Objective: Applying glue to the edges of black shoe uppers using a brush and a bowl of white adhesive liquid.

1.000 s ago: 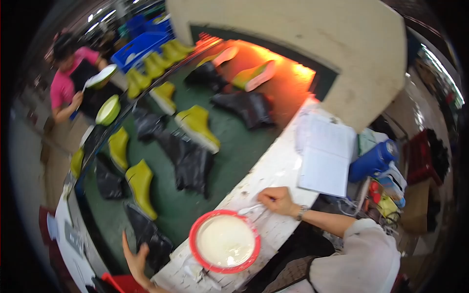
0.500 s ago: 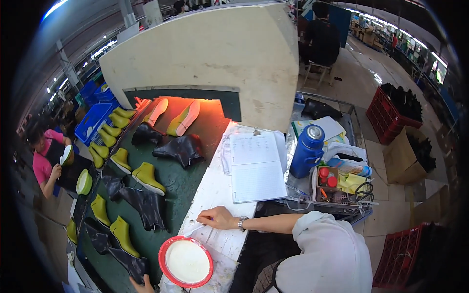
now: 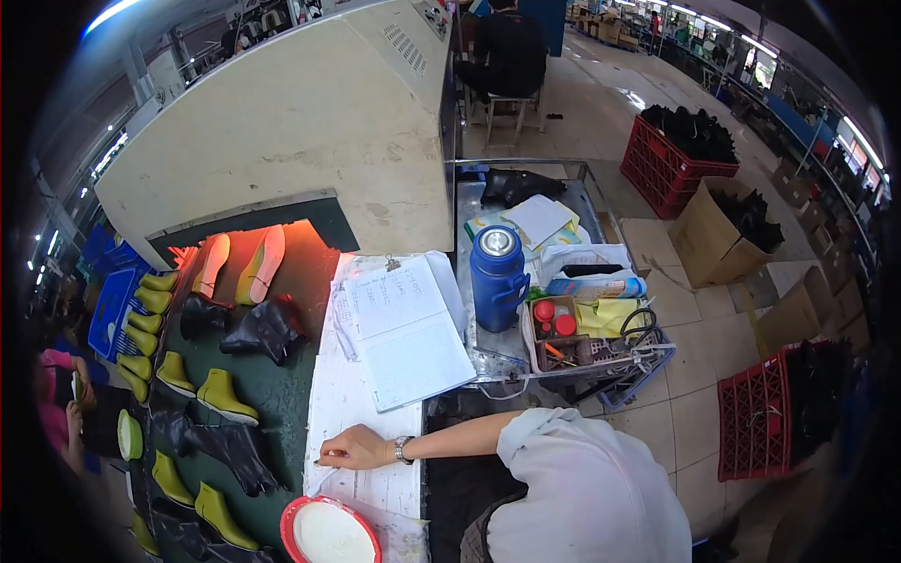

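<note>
My right hand (image 3: pixel 352 448), with a metal wristwatch (image 3: pixel 403 450) behind it, rests closed on the white tabletop (image 3: pixel 343 413). Its fingers are curled together around something too small to make out; a pale strip (image 3: pixel 321 480) lies just below them. Next to this hand, a red-rimmed bowl of white liquid (image 3: pixel 330 533) is cut off by the lower edge. My left hand is out of view. Left of the bowl, yellow-green shoe lasts (image 3: pixel 225 516) and black boot uppers (image 3: pixel 230 450) lie on the dark green conveyor (image 3: pixel 296 399).
Beyond my right hand lies an open notebook (image 3: pixel 413 347). A blue flask (image 3: pixel 497 281) and a tray of supplies (image 3: pixel 563 352) stand beside it. The cream machine housing (image 3: pixel 300 122) glows orange at its opening. Red crates (image 3: pixel 657 164) stand at right; a co-worker in pink (image 3: pixel 56 399) is at far left.
The view has swung to the right, so things sit farther left in it. My left hand, earlier at a black boot upper by the lower edge, has left the view. My right hand stays on the tabletop.
</note>
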Action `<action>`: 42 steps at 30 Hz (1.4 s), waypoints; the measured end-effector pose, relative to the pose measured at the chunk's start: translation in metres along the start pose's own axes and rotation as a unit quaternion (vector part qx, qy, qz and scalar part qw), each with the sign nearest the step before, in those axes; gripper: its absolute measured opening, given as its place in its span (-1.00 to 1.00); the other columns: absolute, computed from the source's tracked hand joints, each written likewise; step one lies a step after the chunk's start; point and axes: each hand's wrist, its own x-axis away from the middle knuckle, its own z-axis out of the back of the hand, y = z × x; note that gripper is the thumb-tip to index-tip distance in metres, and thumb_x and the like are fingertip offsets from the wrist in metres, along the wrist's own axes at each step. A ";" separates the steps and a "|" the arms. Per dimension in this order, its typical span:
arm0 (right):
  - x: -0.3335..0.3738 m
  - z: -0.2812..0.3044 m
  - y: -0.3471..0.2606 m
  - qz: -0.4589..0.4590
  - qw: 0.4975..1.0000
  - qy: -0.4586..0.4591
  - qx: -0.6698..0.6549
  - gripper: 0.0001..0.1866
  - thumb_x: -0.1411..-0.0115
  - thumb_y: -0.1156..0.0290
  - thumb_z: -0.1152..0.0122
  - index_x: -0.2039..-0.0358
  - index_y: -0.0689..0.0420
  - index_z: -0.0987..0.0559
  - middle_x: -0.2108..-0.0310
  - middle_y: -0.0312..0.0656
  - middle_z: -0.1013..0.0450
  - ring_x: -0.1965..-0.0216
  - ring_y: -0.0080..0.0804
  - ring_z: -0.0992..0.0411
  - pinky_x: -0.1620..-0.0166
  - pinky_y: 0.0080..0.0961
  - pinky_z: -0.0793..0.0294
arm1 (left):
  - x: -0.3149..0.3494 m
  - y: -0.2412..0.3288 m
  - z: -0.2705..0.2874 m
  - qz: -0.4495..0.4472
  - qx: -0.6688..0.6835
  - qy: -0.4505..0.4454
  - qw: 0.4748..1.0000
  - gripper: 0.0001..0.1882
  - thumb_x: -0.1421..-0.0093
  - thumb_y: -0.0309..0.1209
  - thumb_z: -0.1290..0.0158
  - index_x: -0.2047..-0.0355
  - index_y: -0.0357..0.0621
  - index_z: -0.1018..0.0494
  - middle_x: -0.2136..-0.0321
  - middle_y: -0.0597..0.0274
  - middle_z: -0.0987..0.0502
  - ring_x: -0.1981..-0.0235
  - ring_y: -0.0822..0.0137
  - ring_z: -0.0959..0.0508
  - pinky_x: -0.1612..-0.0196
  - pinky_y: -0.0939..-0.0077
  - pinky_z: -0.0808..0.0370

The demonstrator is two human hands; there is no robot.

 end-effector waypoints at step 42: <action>-0.004 0.006 0.020 -0.037 0.993 -0.061 -0.092 -0.76 -0.44 0.36 -0.13 0.17 0.26 -0.67 0.41 -0.37 -0.54 0.47 -0.71 -0.30 0.41 -0.68 -0.31 | 0.164 -0.161 0.200 0.452 0.250 0.023 0.856 -0.57 -0.19 -0.61 -0.24 -0.09 -0.19 -0.56 0.10 0.17 -0.66 0.11 0.35 -0.63 -0.04 0.48 -0.53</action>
